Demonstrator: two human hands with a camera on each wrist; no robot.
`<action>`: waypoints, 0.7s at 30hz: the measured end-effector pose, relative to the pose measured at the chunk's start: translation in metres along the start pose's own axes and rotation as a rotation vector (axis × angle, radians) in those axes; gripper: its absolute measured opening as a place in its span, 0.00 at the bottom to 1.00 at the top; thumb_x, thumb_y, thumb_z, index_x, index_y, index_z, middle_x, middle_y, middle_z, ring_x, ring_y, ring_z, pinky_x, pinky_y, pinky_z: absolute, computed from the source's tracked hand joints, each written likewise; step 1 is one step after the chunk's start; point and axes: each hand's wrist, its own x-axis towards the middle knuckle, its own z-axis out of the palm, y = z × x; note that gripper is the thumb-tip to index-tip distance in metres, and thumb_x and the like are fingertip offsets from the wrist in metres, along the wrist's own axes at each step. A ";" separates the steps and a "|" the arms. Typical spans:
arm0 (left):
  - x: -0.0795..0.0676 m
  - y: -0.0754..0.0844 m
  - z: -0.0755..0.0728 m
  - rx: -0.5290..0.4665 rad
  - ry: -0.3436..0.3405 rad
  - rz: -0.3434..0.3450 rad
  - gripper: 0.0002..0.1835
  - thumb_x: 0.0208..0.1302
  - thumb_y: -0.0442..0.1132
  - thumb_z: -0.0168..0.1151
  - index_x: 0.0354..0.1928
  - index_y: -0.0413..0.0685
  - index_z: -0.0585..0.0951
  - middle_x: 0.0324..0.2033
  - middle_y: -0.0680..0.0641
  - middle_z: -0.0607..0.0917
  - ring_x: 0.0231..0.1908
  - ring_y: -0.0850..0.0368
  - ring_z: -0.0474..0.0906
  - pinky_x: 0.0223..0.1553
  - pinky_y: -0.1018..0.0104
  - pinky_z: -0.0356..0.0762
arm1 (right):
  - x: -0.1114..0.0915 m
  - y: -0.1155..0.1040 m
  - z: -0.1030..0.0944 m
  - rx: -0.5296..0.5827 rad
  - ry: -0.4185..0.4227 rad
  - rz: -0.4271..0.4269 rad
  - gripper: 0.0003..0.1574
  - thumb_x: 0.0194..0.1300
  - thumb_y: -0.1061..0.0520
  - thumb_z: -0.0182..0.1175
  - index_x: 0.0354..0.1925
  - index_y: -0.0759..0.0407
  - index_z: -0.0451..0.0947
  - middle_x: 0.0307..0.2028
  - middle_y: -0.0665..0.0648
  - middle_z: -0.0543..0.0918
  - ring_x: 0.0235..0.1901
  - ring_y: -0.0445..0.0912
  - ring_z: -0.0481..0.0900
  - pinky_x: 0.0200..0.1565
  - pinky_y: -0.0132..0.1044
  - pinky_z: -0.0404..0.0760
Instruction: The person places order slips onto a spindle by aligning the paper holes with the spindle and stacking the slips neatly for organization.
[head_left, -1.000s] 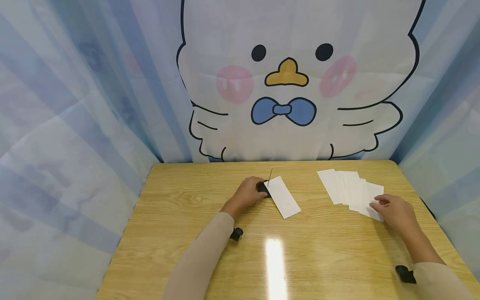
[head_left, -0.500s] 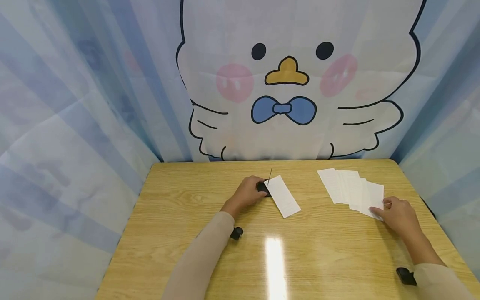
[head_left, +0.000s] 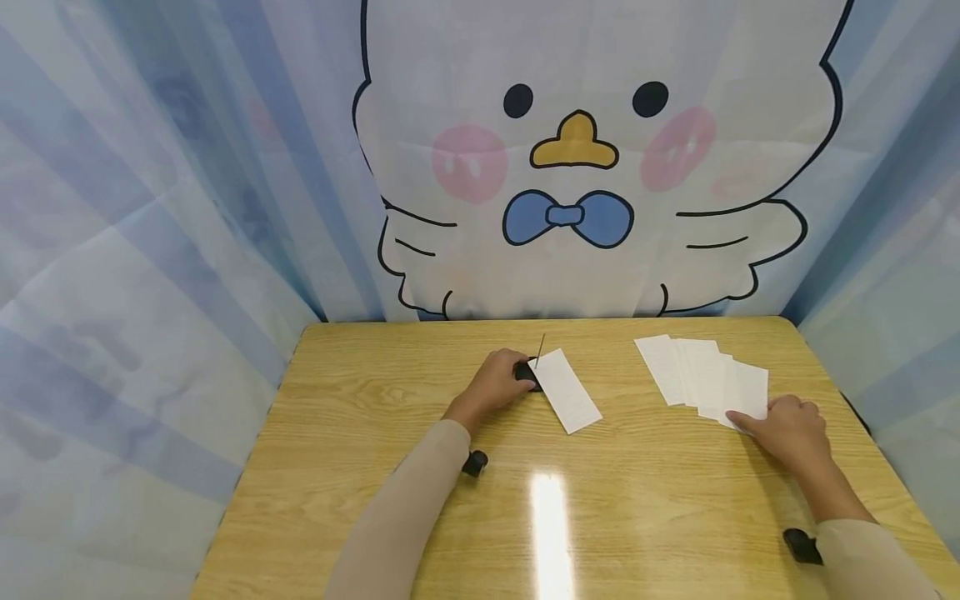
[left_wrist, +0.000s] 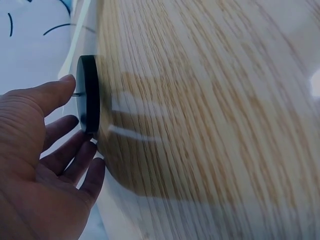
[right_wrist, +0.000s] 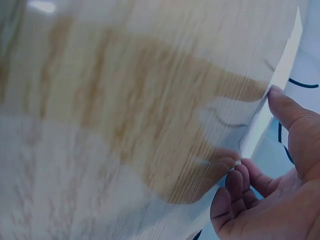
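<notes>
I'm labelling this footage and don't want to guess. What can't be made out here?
Head view: any print on the fanned slips, too small to read.
Head view: the slips' exact number, because they overlap.
Head view: the near right corner of the slips, behind the right hand.
Head view: the base's left side, behind the left hand.
Left wrist view: much of the rod, behind the left hand.

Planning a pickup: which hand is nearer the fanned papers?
Right: the right hand touches the fanned papers; the left hand is away to their left, at the black base.
</notes>
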 end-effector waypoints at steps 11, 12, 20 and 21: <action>0.001 0.000 0.000 0.036 0.006 -0.001 0.27 0.63 0.48 0.65 0.63 0.50 0.76 0.61 0.46 0.76 0.62 0.50 0.70 0.60 0.58 0.72 | 0.001 -0.005 -0.006 0.048 -0.101 0.021 0.61 0.61 0.32 0.59 0.58 0.88 0.59 0.51 0.84 0.69 0.49 0.76 0.68 0.48 0.63 0.72; 0.001 0.000 0.000 0.038 0.006 0.000 0.27 0.63 0.48 0.65 0.63 0.51 0.76 0.61 0.46 0.76 0.62 0.50 0.70 0.60 0.58 0.72 | 0.001 -0.005 -0.007 0.056 -0.107 0.024 0.61 0.61 0.32 0.59 0.59 0.88 0.58 0.51 0.84 0.70 0.49 0.76 0.69 0.49 0.63 0.72; 0.002 0.001 0.001 0.061 0.007 0.003 0.27 0.64 0.49 0.64 0.64 0.52 0.75 0.62 0.47 0.75 0.63 0.50 0.69 0.62 0.57 0.72 | 0.001 -0.009 -0.011 0.113 -0.132 0.059 0.55 0.63 0.39 0.61 0.60 0.86 0.57 0.51 0.80 0.74 0.50 0.72 0.71 0.49 0.60 0.73; 0.002 0.001 0.001 0.062 0.006 0.007 0.27 0.64 0.49 0.64 0.64 0.51 0.75 0.62 0.46 0.75 0.63 0.49 0.69 0.62 0.57 0.71 | 0.001 -0.009 -0.011 0.119 -0.129 0.057 0.54 0.63 0.40 0.61 0.60 0.86 0.57 0.51 0.80 0.74 0.50 0.72 0.71 0.48 0.60 0.73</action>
